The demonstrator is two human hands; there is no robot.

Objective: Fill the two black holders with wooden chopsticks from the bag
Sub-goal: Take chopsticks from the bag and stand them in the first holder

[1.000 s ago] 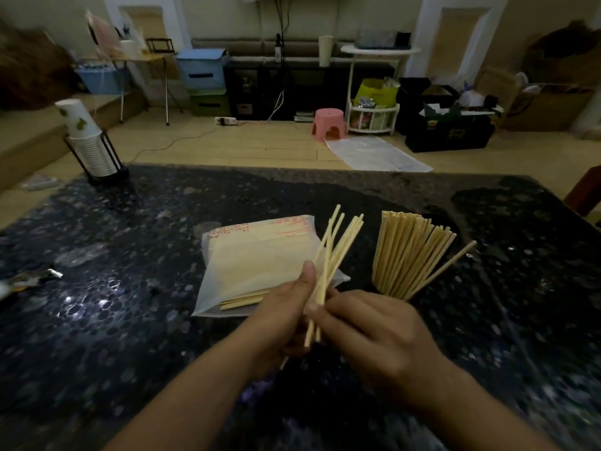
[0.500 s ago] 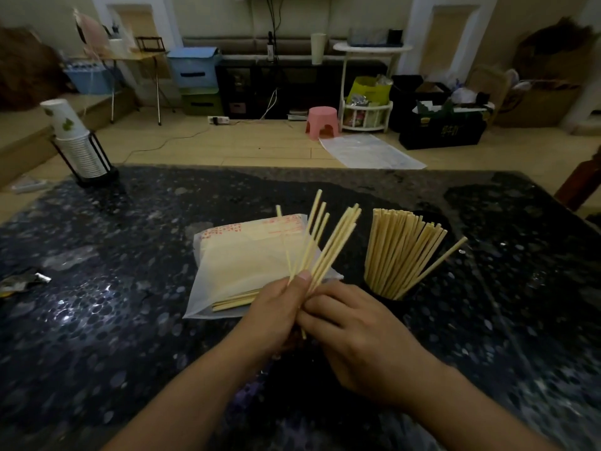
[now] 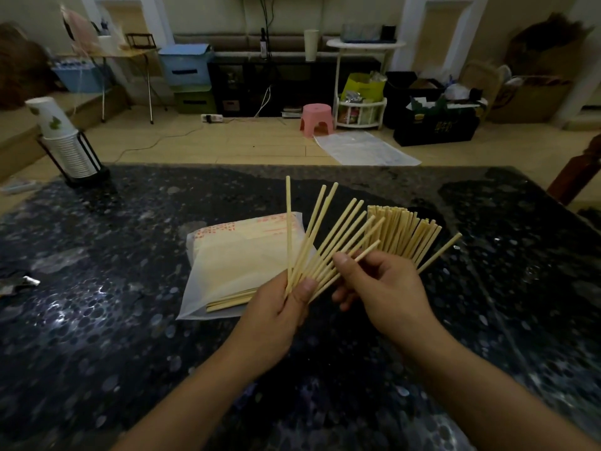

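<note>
My left hand (image 3: 279,307) grips the lower ends of a fan of several wooden chopsticks (image 3: 320,242), thumb across them, above the dark table. My right hand (image 3: 383,288) pinches one chopstick at the fan's right edge between thumb and fingers. A white plastic bag (image 3: 234,265) lies flat behind my left hand, with a few chopstick ends poking out at its near edge. Behind my right hand stands a bundle of chopsticks (image 3: 406,236) in a black holder, of which only the dark rim (image 3: 426,211) shows. A second holder is not visible.
The dark speckled table (image 3: 130,320) stretches all around. A black rack with stacked paper cups (image 3: 65,148) stands at its far left corner. A small wrapper (image 3: 19,283) lies at the left edge. A wooden chair part (image 3: 579,177) is at the far right.
The chopsticks in my left hand have spread from a tight bunch into a wide fan. My right hand has moved from the bunch's base to its right side, pinching one stick.
</note>
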